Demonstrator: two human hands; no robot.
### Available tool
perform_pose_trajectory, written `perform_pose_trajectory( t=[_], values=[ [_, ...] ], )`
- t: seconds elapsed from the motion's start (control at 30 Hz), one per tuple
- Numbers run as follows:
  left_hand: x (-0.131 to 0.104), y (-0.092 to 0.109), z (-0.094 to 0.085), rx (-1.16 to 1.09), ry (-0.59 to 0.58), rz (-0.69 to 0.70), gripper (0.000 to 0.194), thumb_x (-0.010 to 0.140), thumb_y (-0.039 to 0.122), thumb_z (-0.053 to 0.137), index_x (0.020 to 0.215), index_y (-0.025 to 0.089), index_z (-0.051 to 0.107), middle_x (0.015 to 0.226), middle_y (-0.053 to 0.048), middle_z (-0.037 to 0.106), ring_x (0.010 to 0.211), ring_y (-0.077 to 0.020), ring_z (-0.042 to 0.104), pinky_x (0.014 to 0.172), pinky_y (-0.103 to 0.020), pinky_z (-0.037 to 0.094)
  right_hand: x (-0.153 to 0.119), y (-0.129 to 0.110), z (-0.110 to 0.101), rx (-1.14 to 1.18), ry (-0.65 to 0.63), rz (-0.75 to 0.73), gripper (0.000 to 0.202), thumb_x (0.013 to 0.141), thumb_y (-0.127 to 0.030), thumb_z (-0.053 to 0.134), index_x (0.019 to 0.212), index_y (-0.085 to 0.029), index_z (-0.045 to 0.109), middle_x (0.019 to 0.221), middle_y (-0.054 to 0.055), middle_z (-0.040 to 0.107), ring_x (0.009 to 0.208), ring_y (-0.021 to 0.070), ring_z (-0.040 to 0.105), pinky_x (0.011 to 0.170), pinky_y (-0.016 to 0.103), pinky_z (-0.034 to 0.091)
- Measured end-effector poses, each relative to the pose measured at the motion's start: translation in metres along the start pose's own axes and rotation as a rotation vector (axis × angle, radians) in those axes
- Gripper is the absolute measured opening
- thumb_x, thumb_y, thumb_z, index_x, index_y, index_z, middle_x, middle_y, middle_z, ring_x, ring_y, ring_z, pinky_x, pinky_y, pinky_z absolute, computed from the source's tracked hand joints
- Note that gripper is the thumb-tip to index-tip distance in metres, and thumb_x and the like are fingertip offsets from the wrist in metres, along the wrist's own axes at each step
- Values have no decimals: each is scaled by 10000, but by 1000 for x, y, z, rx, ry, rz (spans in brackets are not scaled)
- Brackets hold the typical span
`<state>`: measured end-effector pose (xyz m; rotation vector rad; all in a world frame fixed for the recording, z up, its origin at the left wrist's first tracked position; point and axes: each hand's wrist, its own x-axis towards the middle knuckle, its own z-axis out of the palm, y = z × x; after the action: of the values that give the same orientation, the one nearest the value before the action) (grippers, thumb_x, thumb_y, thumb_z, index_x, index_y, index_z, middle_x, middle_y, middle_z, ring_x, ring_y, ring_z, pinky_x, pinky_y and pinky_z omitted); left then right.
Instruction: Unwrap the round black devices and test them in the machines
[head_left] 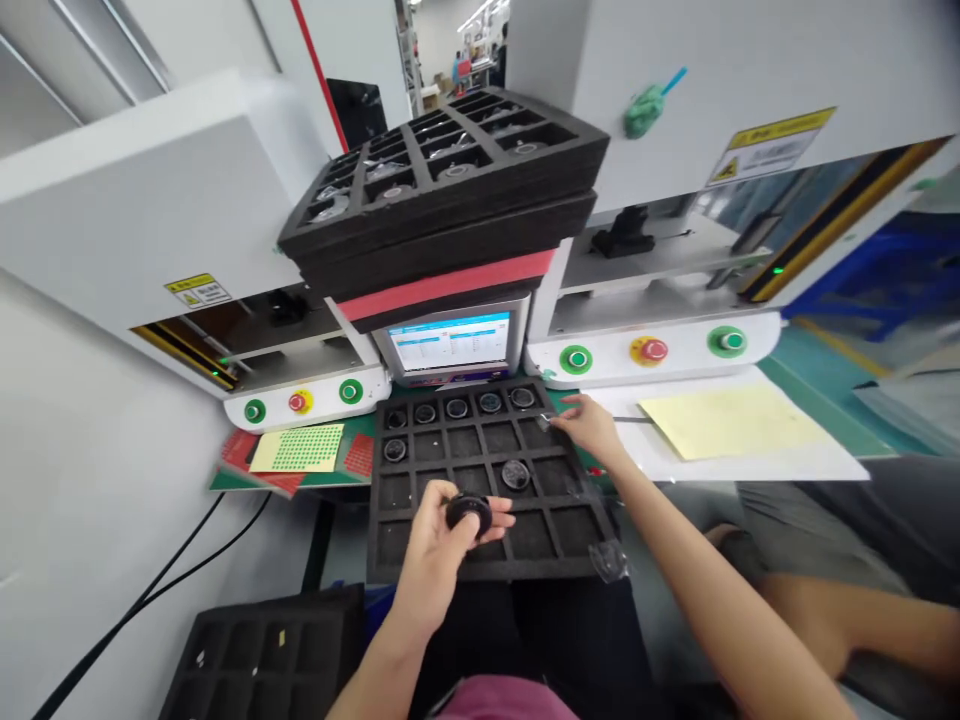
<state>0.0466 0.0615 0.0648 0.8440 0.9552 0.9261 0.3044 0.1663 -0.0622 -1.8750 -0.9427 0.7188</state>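
Note:
My left hand holds a round black part over the near side of a black foam tray, thumb on top of it. At the tray's right back corner, my right hand pinches a small clear piece. Several round dark parts sit in the tray's back row, one in the second row at the left, and another lies right of the middle. A crumpled clear film rests on the near right corner.
A stack of foam trays stands above a lit screen. Machines with green and red buttons flank it. Yellow sheets lie at the right, a green-dotted sheet at the left. Another tray is low left; a person's leg shows at right.

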Motion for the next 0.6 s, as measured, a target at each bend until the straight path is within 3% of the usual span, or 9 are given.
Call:
perform_pose_trajectory(
  t=[0.13, 0.23, 0.33, 0.43, 0.53, 0.6],
  values=[
    [1, -1, -1, 14, -27, -30, 391, 782, 473, 751, 907, 138, 594, 916, -131, 763, 620, -90, 589, 575, -181, 435, -19, -17, -11, 133, 23, 3, 221, 929, -355, 623, 975, -138, 624, 904, 26, 649, 791, 152, 635, 760, 351, 546],
    [5, -5, 0, 13, -8, -31, 465, 777, 507, 743, 1000, 112, 641, 914, -146, 758, 482, -39, 402, 459, -176, 307, -57, -38, -26, 306, 3, -47, 328, 793, -440, 733, 915, -174, 587, 760, -5, 636, 720, 150, 627, 774, 347, 543],
    [7, -10, 4, -21, -3, -27, 487, 756, 516, 763, 1012, 115, 660, 969, -155, 752, 503, -53, 453, 490, -193, 364, -110, -60, -39, 469, -64, -87, 490, 633, -559, 787, 917, -226, 567, 741, -4, 659, 735, 167, 650, 749, 317, 555],
    [6, -15, 8, -60, -22, 1, 507, 786, 560, 719, 1038, 122, 682, 997, -152, 749, 560, -86, 531, 531, -209, 419, -157, -75, -41, 643, -220, -54, 446, 644, -463, 831, 929, -238, 572, 674, -16, 657, 632, 136, 636, 636, 252, 547],
    [3, -20, 9, -79, -47, 55, 552, 849, 630, 599, 1085, 138, 688, 1005, -144, 750, 582, -101, 547, 544, -218, 433, -182, -81, -35, 804, -382, 20, 402, 674, -337, 856, 940, -229, 576, 666, -14, 673, 606, 114, 638, 609, 209, 542],
    [1, -22, 8, -52, -65, 97, 590, 870, 667, 530, 1101, 146, 685, 1027, -143, 747, 620, -117, 564, 561, -223, 443, -187, -84, -32, 828, -402, 28, 399, 678, -331, 859, 935, -223, 574, 668, -8, 684, 615, 121, 654, 627, 216, 561]
  ],
)
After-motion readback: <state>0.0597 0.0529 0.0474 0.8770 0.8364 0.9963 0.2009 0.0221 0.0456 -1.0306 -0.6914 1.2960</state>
